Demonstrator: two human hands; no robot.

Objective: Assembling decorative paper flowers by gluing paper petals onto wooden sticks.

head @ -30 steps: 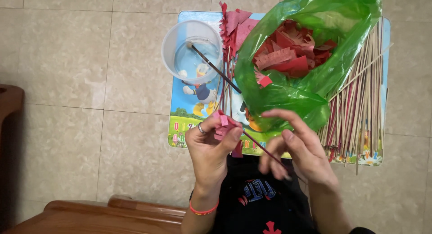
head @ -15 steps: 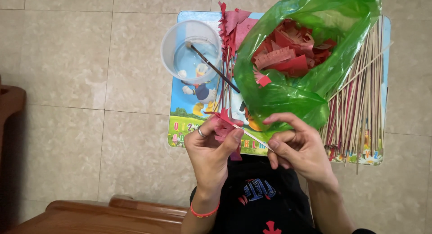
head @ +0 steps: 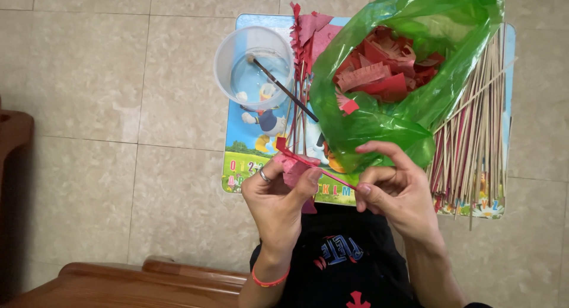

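A beige tiled floor (head: 89, 106) filled the view from above, with a small cartoon-printed worktop (head: 249, 154) standing on it and dark wooden furniture (head: 118, 284) along the lower edge. Just in front of the worktop, the left hand (head: 275, 195), a ring on one finger and an orange band at the wrist, was closed around a folded scrap of red paper (head: 291, 166), pinching it against a thin stick (head: 320, 169). The right hand (head: 397, 192) was closed too, its thumb and forefinger nipping the stick's lower end. The stick ran slantwise between the two hands, above the person's lap. It looked very light and stiff yet easy to snap, so it seemed best held close to the paper and near the end. The paper looked soft, thin and easily torn, calling for a gentle pinch at its folded edge. On the worktop stood a clear cup (head: 255, 65) of liquid with a dark brush (head: 284, 89) leaning in it, an open green bag (head: 385, 112) of red paper strips (head: 379, 71), and, to the right, a heap of bare sticks (head: 474, 136).
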